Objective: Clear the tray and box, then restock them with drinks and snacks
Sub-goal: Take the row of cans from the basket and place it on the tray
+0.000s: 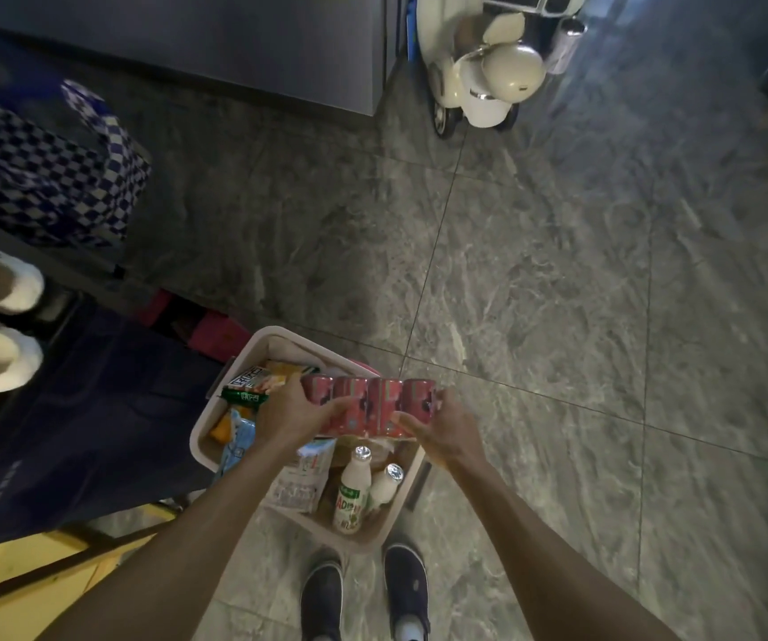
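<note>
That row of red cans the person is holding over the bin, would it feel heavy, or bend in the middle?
The red can pack probably has some weight: both the left hand and right hand grip its ends. Four cans stay in a straight row, so some wrap likely binds them stiffly. Loose, such round cans would probably roll.

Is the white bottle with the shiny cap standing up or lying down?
Standing up: the white bottle leans slightly in the bin, cap on top.
</note>
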The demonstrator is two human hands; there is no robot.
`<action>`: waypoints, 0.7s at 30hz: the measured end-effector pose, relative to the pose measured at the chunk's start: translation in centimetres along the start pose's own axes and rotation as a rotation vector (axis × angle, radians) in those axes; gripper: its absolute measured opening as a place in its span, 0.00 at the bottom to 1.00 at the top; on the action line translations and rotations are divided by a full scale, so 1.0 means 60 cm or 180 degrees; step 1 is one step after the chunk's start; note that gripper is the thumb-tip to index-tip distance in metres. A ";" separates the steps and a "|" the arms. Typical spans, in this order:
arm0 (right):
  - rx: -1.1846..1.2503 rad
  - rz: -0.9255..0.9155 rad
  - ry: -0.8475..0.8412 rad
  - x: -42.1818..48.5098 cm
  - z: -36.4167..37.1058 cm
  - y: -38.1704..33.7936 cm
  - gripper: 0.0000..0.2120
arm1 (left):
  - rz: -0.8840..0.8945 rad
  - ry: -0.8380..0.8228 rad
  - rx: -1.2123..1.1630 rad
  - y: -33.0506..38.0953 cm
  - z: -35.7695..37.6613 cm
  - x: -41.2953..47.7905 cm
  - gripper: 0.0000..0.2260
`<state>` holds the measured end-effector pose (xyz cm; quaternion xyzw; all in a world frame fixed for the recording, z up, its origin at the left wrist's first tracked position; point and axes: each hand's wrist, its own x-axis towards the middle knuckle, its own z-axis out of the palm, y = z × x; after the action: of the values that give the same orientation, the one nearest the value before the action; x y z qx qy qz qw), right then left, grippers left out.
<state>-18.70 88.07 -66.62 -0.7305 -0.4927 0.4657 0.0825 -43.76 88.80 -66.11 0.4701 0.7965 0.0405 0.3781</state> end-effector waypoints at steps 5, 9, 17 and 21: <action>0.0246 -0.0392 0.0277 -0.038 -0.059 -0.058 0.25 | 0.0354 0.0343 -0.0612 0.052 -0.085 -0.055 0.39; 0.0367 -0.0656 0.0456 -0.091 -0.122 -0.124 0.27 | 0.0775 0.0686 -0.0889 0.089 -0.170 -0.108 0.36; 0.0403 -0.1315 0.1058 -0.237 -0.239 -0.267 0.31 | 0.1424 0.1306 -0.1302 0.145 -0.340 -0.269 0.30; 0.0436 -0.1707 0.1167 -0.315 -0.277 -0.334 0.26 | 0.1620 0.1634 -0.1445 0.160 -0.413 -0.362 0.32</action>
<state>-20.43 88.67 -34.52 -0.6392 -0.6119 0.3202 0.3383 -46.80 84.41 -32.22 0.5312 0.6942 0.4227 0.2394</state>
